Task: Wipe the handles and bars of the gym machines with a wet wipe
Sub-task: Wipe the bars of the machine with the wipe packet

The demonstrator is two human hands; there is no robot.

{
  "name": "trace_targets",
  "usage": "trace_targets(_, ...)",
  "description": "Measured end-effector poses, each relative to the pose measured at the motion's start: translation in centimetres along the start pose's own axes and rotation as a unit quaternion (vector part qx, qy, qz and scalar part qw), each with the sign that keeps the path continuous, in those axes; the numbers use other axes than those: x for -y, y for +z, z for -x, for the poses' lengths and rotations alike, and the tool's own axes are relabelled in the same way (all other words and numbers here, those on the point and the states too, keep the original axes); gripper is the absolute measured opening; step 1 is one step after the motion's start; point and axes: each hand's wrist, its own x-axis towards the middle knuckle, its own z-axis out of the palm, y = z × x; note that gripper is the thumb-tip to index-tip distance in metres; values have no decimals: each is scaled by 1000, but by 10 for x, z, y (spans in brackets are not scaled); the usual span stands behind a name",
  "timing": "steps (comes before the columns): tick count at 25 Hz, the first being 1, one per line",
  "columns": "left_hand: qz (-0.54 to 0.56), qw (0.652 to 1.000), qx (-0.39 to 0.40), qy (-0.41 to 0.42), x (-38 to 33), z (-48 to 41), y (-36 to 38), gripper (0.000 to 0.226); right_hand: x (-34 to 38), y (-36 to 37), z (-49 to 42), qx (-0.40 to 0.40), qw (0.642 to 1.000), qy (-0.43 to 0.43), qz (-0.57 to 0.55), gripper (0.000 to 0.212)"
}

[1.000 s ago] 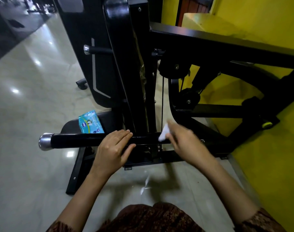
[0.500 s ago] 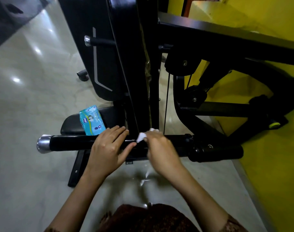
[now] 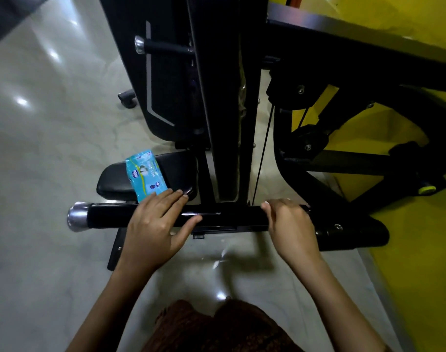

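Note:
A black horizontal bar point(image 3: 229, 217) with a chrome end cap point(image 3: 77, 217) crosses the middle of the head view. My left hand point(image 3: 155, 224) rests on its left part, fingers straight over the top and thumb along the near side. My right hand point(image 3: 290, 224) grips the bar further right, fingers curled over it. The wet wipe is pressed under that hand and is almost fully hidden. A second black handle point(image 3: 163, 47) with a chrome tip sticks out higher up on the machine.
A blue packet of wipes point(image 3: 145, 174) lies on the black seat pad point(image 3: 115, 179) just behind my left hand. The machine's black upright point(image 3: 227, 97) and angled frame fill the centre and right. A yellow wall point(image 3: 407, 275) stands close on the right, with glossy floor to the left.
My right hand slid left along the bar with the wipe, then back to the right. The white wipe no longer shows. My left hand stayed on the bar.

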Motion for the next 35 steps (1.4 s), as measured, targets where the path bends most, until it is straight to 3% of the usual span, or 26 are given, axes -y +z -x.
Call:
trace_targets(2,-4,1000,-3,3,7,3,-3,44,12,-1,-1,-8,999,14,-45,31)
trace_targets(7,-29,1000,-5,9,31,11,-19,42,85,10,-5,46,989,-86,-114,32)
trace_targets(10,-36,999,4,1,52,18,-33,43,129,15,-9,93,956,-168,-223,26)
trace_targets(13,-49,999,3,-19,70,23,-47,43,125,14,-17,47,923,-198,-326,25)
trace_targets(16,-48,998,5,-43,83,29,-61,41,106,31,-8,12,976,-167,-137,36)
trace_targets(18,-29,997,3,-67,92,37,-70,39,113,44,-1,-14,990,-130,-59,41)
trace_targets(23,89,983,-12,-163,105,56,-85,35,169,54,-6,-59,975,-169,-132,36)
trace_targets(28,214,944,-23,-250,107,55,-86,40,217,44,-24,68,954,-225,-189,22)
trace_targets(31,225,941,-27,-250,106,55,-86,41,198,42,-18,40,959,-221,-171,18)
trace_targets(33,222,941,-27,-253,107,55,-86,39,181,42,1,50,971,-223,-71,36)
trace_targets(35,220,941,-28,-256,106,53,-87,38,173,38,2,49,966,-240,-85,56)
